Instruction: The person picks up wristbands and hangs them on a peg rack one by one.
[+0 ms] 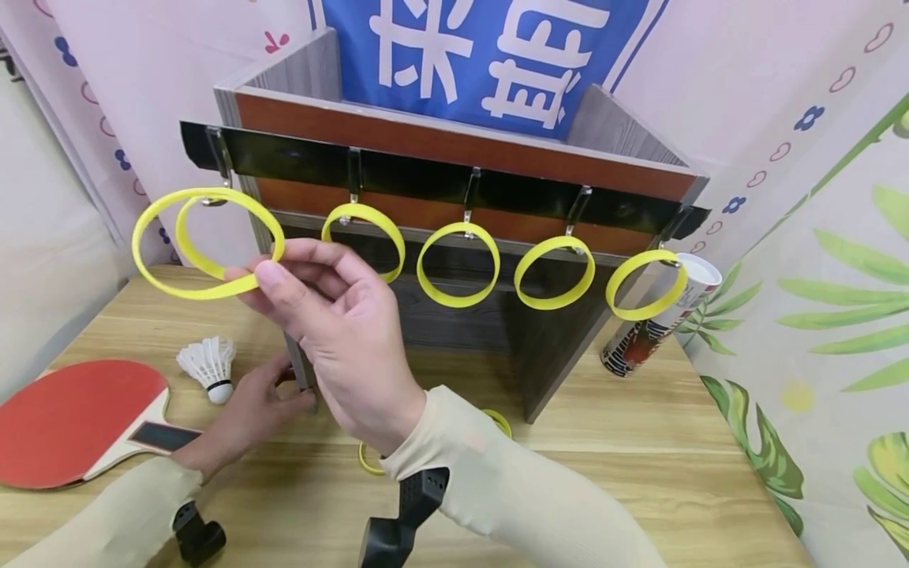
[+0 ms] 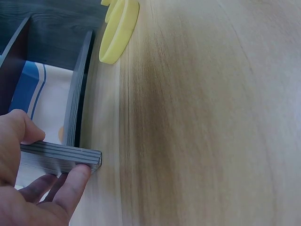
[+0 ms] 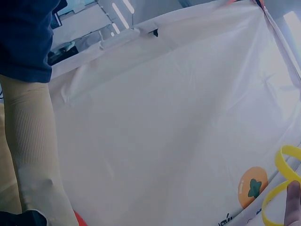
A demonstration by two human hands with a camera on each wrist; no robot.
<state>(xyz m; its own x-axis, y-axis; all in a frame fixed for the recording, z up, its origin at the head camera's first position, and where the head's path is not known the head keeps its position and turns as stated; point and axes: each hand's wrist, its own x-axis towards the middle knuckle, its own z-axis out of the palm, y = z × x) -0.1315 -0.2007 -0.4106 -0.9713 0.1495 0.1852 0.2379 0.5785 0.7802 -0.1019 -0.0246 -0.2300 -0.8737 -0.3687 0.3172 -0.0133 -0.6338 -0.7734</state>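
Note:
My right hand (image 1: 341, 331) is raised at the left end of a black hook strip (image 1: 419, 177), where its thumb and fingers pinch a yellow ring (image 1: 163, 285). Behind that ring a second yellow loop (image 1: 186, 244) overlaps it below the leftmost hook (image 1: 220, 150). The right wrist view catches only a fingertip (image 3: 293, 200) against yellow loops (image 3: 280, 162). Low down, my left hand (image 1: 256, 406) grips the foot of the grey wooden stand's side panel (image 2: 70, 155), thumb on one face and fingers on the other.
Several yellow rings (image 1: 458, 304) hang from the other hooks. More yellow rings (image 2: 120, 33) lie on the table (image 1: 639, 473) by the stand. At left are a red table tennis paddle (image 1: 78, 418) and a shuttlecock (image 1: 209, 367); a shuttlecock tube (image 1: 660, 315) stands at right.

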